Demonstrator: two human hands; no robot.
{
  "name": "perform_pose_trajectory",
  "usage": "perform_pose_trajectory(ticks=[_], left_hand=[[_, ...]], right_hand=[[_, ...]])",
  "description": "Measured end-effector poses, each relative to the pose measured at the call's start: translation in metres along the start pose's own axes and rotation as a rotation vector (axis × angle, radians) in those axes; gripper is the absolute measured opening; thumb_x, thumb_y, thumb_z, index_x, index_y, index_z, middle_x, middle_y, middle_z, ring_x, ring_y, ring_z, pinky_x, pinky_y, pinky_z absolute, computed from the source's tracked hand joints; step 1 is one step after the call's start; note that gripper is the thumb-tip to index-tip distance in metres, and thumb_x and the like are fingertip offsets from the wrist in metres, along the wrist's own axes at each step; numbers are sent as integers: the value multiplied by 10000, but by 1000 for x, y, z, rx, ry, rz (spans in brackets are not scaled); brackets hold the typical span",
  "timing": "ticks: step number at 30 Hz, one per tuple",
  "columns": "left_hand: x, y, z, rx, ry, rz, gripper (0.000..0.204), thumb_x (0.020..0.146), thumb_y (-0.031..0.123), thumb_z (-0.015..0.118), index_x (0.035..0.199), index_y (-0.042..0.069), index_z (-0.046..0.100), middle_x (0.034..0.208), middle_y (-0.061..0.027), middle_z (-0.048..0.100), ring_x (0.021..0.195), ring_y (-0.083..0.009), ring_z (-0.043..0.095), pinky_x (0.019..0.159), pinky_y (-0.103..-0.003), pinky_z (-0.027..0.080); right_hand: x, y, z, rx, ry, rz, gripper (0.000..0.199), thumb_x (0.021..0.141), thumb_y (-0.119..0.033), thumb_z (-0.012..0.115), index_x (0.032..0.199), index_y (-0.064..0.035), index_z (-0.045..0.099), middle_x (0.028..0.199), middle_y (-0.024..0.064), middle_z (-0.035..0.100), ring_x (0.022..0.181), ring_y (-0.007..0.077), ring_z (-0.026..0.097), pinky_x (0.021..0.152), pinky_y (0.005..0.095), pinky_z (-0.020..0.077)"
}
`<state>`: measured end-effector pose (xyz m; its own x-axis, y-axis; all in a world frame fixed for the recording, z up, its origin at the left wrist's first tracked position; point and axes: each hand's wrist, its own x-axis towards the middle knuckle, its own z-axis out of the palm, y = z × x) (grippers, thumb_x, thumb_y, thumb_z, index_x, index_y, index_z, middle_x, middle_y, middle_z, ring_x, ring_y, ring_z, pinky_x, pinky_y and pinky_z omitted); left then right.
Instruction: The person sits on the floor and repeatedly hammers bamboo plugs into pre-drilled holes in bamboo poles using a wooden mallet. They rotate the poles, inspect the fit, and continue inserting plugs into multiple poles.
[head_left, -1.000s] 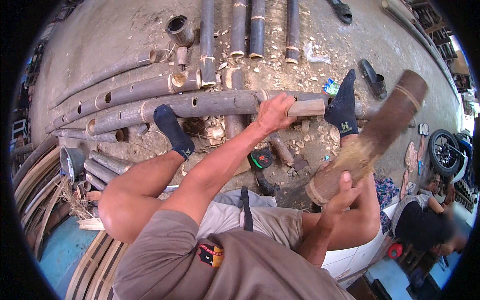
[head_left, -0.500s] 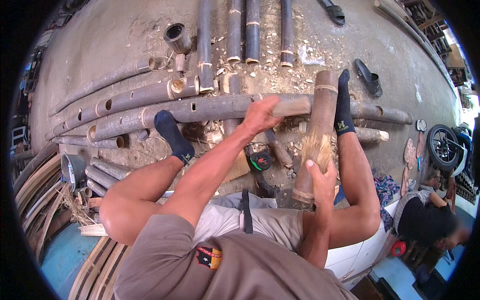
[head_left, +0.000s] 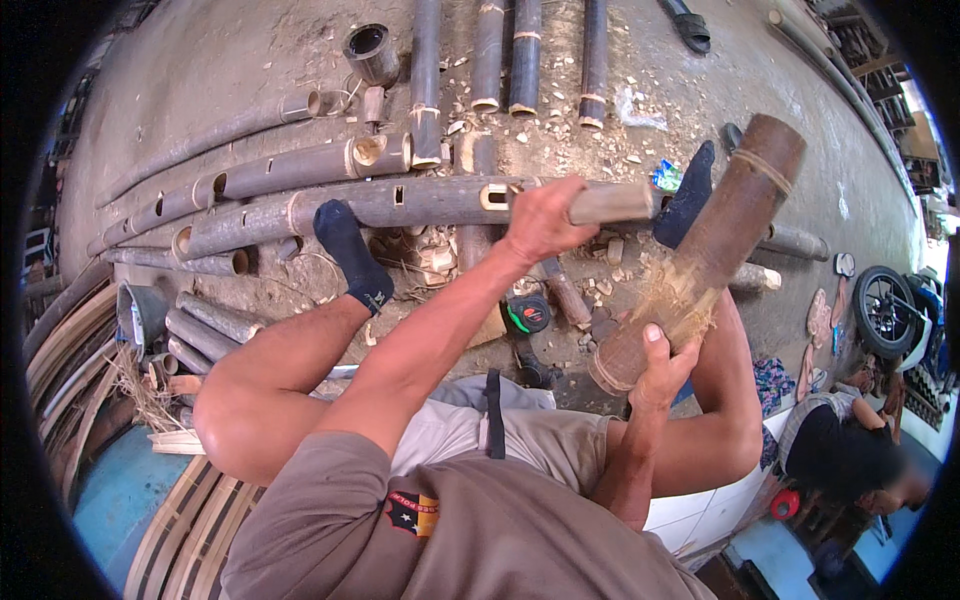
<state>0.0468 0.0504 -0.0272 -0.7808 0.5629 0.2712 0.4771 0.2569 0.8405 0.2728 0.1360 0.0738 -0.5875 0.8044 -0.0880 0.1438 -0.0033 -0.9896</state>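
Observation:
My left hand [head_left: 548, 222] is closed around the thick wooden handle [head_left: 612, 203] of what looks like a chisel, whose blade is mostly hidden. It is held just over a long bamboo pole [head_left: 430, 203], beside a rectangular hole [head_left: 494, 197] cut in it. In my right hand [head_left: 664, 368] is a short, heavy bamboo piece [head_left: 742, 205] used like a mallet, gripped near its lower end. Its middle is frayed and dented, and it leans to the right, apart from the handle. My left foot [head_left: 345, 250] rests against the pole.
A second holed bamboo pole [head_left: 285, 172] lies behind, with several upright-lying lengths [head_left: 525, 60] farther off. Wood chips litter the floor. Near my lap are a tape measure [head_left: 528, 313] and a wooden-handled tool [head_left: 566, 295]. Another person [head_left: 835, 440] sits at the right.
The bamboo mallet has swung right and away from the chisel handle, tilting from near upright. My left hand stays on the handle, and a hole in the pole now shows beside it.

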Motion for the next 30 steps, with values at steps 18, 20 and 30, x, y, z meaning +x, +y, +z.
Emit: perform_pose_trajectory(ticks=[18, 20, 30], left_hand=[[126, -76, -119, -344, 702, -213, 353, 889, 328, 820, 1008, 41, 655, 899, -36, 679, 813, -151, 628, 762, -341, 523], [158, -133, -181, -420, 873, -223, 363, 930, 349, 780, 942, 18, 631, 793, -42, 659, 710, -138, 607, 665, -329, 501], [237, -254, -254, -299, 941, -248, 449, 956, 439, 745, 1004, 3, 648, 815, -70, 672, 723, -160, 610, 681, -334, 493]], right_hand=[[-2, 2, -4, -173, 61, 171, 739, 878, -169, 735, 1503, 66, 419, 1374, 191, 591, 1251, 289, 568, 1100, 393, 422], [-3, 6, -1, -141, 30, 258, 743, 878, -173, 733, 1506, 64, 414, 1384, 189, 580, 1254, 289, 563, 1103, 394, 419], [6, -4, 29, -148, -10, 306, 791, 855, -201, 742, 1513, 66, 395, 1325, 182, 596, 1177, 282, 602, 1045, 408, 474]])
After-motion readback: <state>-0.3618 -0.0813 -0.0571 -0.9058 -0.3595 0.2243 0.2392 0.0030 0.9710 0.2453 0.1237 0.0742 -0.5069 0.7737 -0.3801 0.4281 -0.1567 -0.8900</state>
